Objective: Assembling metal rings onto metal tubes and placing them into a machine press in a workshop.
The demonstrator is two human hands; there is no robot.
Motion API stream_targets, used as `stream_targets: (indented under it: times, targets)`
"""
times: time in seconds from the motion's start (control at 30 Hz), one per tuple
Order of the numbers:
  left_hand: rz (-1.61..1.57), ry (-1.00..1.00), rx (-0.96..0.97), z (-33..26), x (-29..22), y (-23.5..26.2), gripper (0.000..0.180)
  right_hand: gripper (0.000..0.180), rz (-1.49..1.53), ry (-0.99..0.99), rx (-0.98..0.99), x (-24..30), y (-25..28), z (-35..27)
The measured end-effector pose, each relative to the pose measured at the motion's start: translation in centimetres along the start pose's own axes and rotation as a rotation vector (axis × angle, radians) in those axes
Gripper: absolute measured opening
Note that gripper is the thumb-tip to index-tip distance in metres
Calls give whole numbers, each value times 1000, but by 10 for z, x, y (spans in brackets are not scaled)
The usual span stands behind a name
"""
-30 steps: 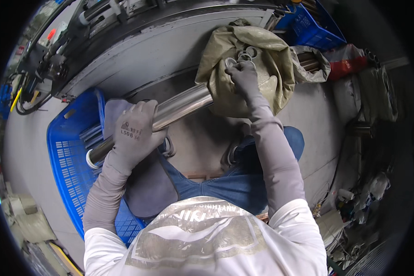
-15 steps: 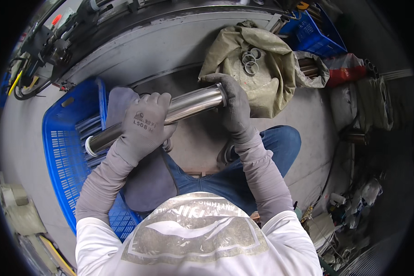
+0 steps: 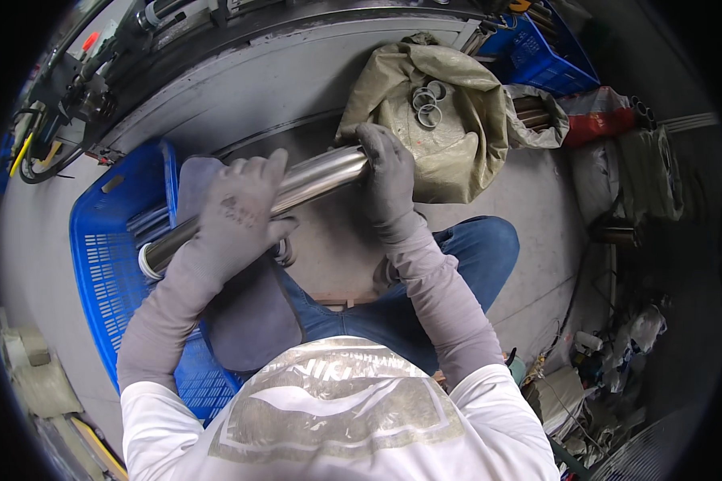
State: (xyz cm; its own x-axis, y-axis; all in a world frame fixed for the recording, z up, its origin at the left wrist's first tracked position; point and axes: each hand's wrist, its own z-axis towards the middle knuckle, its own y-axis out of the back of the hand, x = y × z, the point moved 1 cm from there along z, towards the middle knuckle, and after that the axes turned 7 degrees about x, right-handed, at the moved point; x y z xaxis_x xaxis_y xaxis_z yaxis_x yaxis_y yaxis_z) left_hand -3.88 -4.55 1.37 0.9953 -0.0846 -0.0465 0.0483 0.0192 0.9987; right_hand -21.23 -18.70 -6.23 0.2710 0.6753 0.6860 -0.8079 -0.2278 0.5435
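A shiny metal tube (image 3: pixel 317 178) slants across in front of me, its right end higher than its left. Over its left half lies my left hand (image 3: pixel 244 200) in a grey glove, thumb below and fingers above, slightly blurred. My gloved right hand (image 3: pixel 386 172) is closed round the right end and hides it. A white ring (image 3: pixel 147 261) sits on the tube's left end, above the blue basket (image 3: pixel 104 276). Beneath my left hand, a dark grey pad (image 3: pixel 256 329) rests across the basket's right side.
Several loose rings (image 3: pixel 429 104) lie on a khaki sack (image 3: pixel 457 164) ahead. Another blue basket (image 3: pixel 549 64) with tubes stands at the far right. A machine bench (image 3: pixel 297 72) borders the far side. Cables and plastic bags (image 3: pixel 641 333) clutter the right.
Both hands and the tube have shifted a little left. My right hand now covers the tube's right end, where a rim showed earlier. My left fingers have straightened somewhat.
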Motion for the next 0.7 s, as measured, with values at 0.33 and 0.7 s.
stream_targets:
  times: [0.33,0.7]
  targets:
    - [-71,122,-47,-43,25,-11,57,72,-681,-747,135,-179,32,52]
    - [-151,107,-60,-45,31,-7,62,63,342,-837,-18,-182,55,58]
